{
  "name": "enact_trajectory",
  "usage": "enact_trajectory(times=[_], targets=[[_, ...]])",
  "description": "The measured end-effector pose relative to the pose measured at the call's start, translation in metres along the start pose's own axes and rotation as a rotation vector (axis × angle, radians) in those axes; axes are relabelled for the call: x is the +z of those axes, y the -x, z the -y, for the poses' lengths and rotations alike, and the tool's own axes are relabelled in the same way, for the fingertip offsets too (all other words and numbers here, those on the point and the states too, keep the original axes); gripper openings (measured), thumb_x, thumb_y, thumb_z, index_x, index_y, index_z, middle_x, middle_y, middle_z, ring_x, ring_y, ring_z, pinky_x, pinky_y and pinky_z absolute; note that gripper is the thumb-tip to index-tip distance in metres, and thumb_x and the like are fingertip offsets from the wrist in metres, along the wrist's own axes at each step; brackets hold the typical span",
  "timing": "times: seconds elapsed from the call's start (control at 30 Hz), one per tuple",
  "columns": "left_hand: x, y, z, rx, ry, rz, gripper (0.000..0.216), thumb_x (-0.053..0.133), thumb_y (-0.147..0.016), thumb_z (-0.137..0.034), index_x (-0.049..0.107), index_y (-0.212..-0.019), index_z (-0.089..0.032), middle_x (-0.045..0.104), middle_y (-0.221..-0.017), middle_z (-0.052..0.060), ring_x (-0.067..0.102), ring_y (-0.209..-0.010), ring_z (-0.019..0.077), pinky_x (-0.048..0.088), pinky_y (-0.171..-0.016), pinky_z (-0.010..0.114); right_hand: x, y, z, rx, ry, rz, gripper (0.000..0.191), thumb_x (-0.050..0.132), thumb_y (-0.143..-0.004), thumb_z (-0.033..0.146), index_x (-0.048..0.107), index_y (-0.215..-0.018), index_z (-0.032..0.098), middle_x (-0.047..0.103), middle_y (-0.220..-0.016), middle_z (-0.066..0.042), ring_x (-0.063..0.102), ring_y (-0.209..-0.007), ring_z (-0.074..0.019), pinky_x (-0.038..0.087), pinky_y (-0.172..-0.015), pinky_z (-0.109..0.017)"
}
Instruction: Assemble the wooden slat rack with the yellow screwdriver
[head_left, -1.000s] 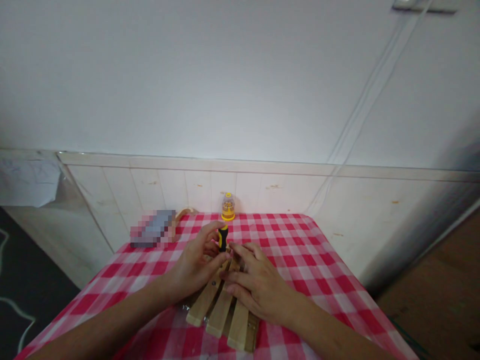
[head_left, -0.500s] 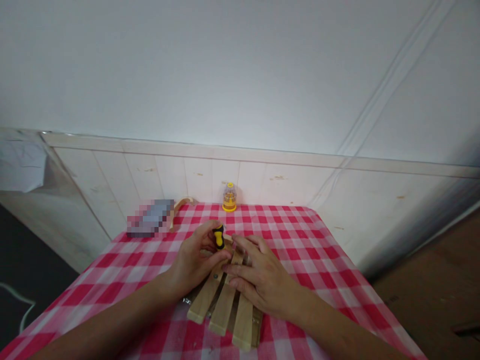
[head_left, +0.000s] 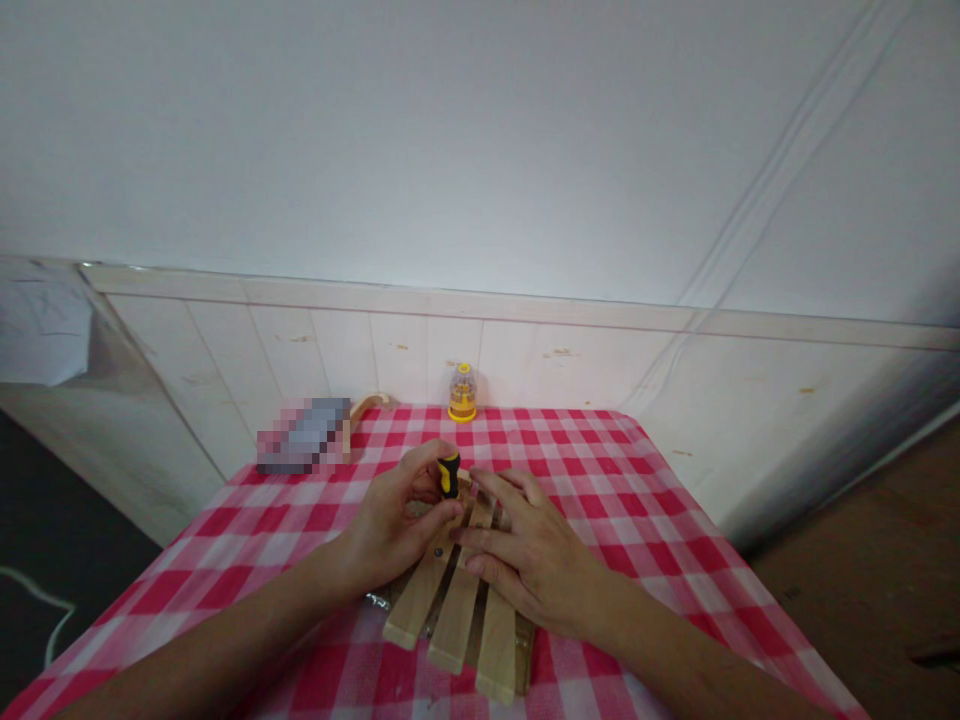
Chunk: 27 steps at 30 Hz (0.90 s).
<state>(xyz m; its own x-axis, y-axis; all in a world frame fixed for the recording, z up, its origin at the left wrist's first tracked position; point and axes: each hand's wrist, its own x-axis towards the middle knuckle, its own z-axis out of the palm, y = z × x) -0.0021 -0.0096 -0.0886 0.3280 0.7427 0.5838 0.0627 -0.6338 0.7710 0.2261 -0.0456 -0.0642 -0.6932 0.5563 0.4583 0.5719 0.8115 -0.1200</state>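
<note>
Checked cloth [head_left: 600,480], red and white, covers the table I am looking down on. On its near half lies the wooden slat rack [head_left: 459,612], three slats fanning toward me over a cross piece, a dark screw head visible on the left slat. Right hand [head_left: 525,555] lies flat on the slats with fingers spread, gripping nothing, pinning the rack down. Left hand [head_left: 394,522] is curled round the screwdriver [head_left: 448,474], whose black and yellow handle stands near upright at the rack's far end; the tip is hidden behind the fingers. I judge the step as working a screw at that far joint. Any further turn calls for the tip staying seated and square, with steady downward press from the flat hand so the slats do not swing. One container in view: a small clear-domed holder [head_left: 462,392] on a yellow base, at the table's far edge by the wall panel, well apart from both hands. Its contents look yellowish but are too small to name.
</note>
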Motion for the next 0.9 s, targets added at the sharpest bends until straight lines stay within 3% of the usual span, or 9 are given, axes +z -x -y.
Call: enact_trajectory(times=[0.43,0.6,0.77,0.9], targets=[[0.001,0.003,-0.009,0.058,0.111,-0.012,0.057,0.062,-0.094,-0.005,0.043,-0.14,-0.033,0.077,-0.111,0.003,0.078,-0.102,0.016,0.063,-0.089,0.028,-0.001,0.0,0.001,-0.02,-0.004,-0.022,0.031,0.05,-0.107,0.036,0.074,-0.124,0.026,0.053,-0.15,-0.015,0.045,-0.139,-0.0328,0.043,-0.111,-0.06],[-0.003,0.005,-0.017,0.068,0.061,-0.127,0.07,0.072,-0.089,-0.008,0.042,-0.145,-0.036,0.076,-0.1,-0.001,0.077,-0.081,0.0134,0.063,-0.069,0.021,-0.003,-0.002,0.001,-0.015,-0.014,0.01,0.032,0.049,-0.107,0.035,0.073,-0.126,0.025,0.049,-0.155,-0.014,0.045,-0.139,-0.0325,0.042,-0.113,-0.059],[-0.005,0.007,-0.025,0.177,-0.021,-0.078,0.069,0.069,-0.09,-0.009,0.041,-0.149,-0.033,0.073,-0.095,0.0,0.074,-0.076,0.0142,0.06,-0.061,0.02,-0.005,-0.003,0.002,-0.012,0.021,0.0,0.034,0.048,-0.107,0.036,0.072,-0.129,0.027,0.049,-0.155,-0.014,0.044,-0.138,-0.0324,0.044,-0.111,-0.057],[-0.006,0.009,-0.021,0.168,-0.062,-0.042,0.071,0.068,-0.089,-0.008,0.041,-0.15,-0.034,0.074,-0.096,0.001,0.074,-0.078,0.0149,0.061,-0.063,0.021,-0.006,-0.003,0.003,-0.028,0.033,-0.003,0.035,0.045,-0.108,0.035,0.072,-0.129,0.026,0.05,-0.153,-0.015,0.046,-0.137,-0.0324,0.045,-0.109,-0.057]])
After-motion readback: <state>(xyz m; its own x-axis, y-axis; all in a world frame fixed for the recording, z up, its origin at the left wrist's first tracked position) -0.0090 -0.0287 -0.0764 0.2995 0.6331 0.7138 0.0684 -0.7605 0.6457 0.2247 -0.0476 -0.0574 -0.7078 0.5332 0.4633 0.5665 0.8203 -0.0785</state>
